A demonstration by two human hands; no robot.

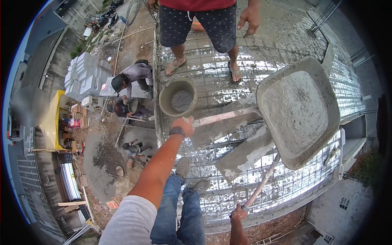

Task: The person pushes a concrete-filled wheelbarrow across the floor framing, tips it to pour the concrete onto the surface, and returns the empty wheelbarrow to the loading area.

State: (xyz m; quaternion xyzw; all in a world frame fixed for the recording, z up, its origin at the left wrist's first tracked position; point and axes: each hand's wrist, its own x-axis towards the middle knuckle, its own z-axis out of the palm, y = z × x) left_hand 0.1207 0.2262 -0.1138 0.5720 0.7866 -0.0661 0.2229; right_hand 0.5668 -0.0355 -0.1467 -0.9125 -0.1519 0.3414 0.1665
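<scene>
Your sleeve (130,220) is pale grey; your jeans (192,214), blue; your wristband (177,131), dark. The wheelbarrow (333,108) is grey, its handles (224,117) mottled pink and whitish. The bucket (165,101) is grey-beige. Opposite you, dark shorts (175,26) carry small light motifs beneath a red shirt (200,3). The tarp (52,122) is yellow.

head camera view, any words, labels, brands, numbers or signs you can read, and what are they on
No text can be read.
Wheelbarrow: no lettering to make out.
Bucket: none to make out.
Orange-and-white piece on the ground: any marks too small and blurred.
Stacked pale blocks: too far off to tell.
</scene>
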